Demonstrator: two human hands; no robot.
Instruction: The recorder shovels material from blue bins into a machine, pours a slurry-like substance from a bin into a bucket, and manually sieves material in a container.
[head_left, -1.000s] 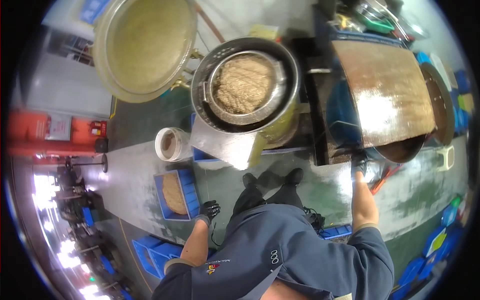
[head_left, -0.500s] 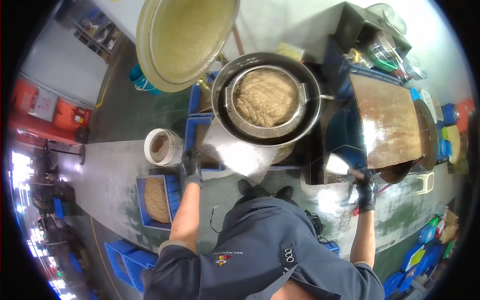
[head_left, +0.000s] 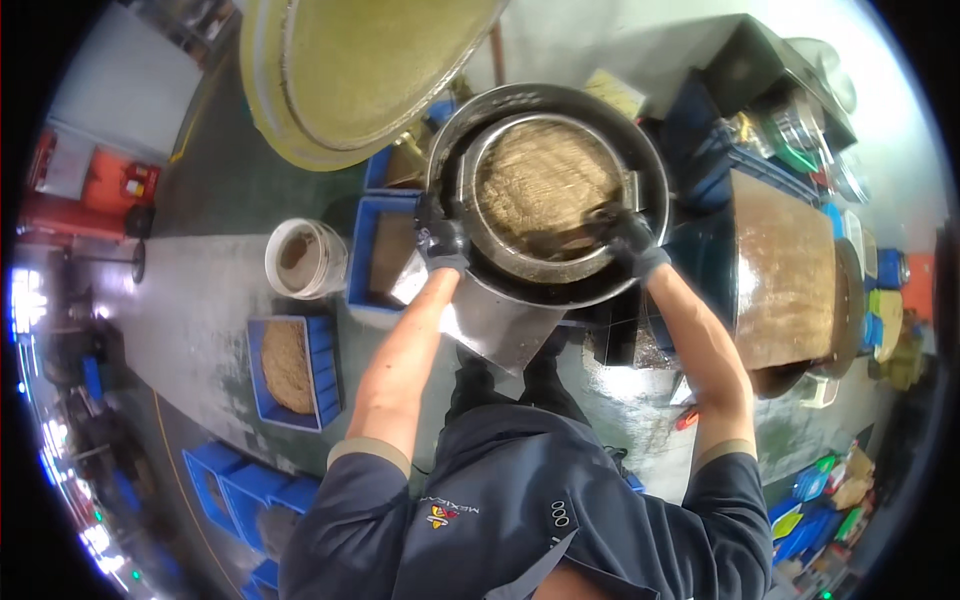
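Observation:
A large dark round pot (head_left: pixel 655 225) stands in front of me, with a smaller metal pot (head_left: pixel 540 268) inside it. Coarse brown, paste-like material (head_left: pixel 545 175) fills the inner pot, and its surface is streaked by blur. My left hand (head_left: pixel 441 238), in a dark glove, is closed at the large pot's left rim; its fingertips blend into the dark gap. Over the right side of the inner pot is my gloved right hand (head_left: pixel 630 243). It appears closed on a scraper whose dark, blurred part (head_left: pixel 568 242) reaches across the brown material; the scraper's blade is hard to make out.
A big yellowish lid (head_left: pixel 375 70) tilts open at upper left. Left of the pot are a white bucket (head_left: pixel 305 260), a blue crate (head_left: pixel 375 205) and another blue crate (head_left: pixel 326 365) with brown material inside. On the right is a brown-topped surface (head_left: pixel 785 270).
Both hands have moved inward and up to the pot. My left hand has come to its rim; my right hand has brought the scraper from the right side over the brown material.

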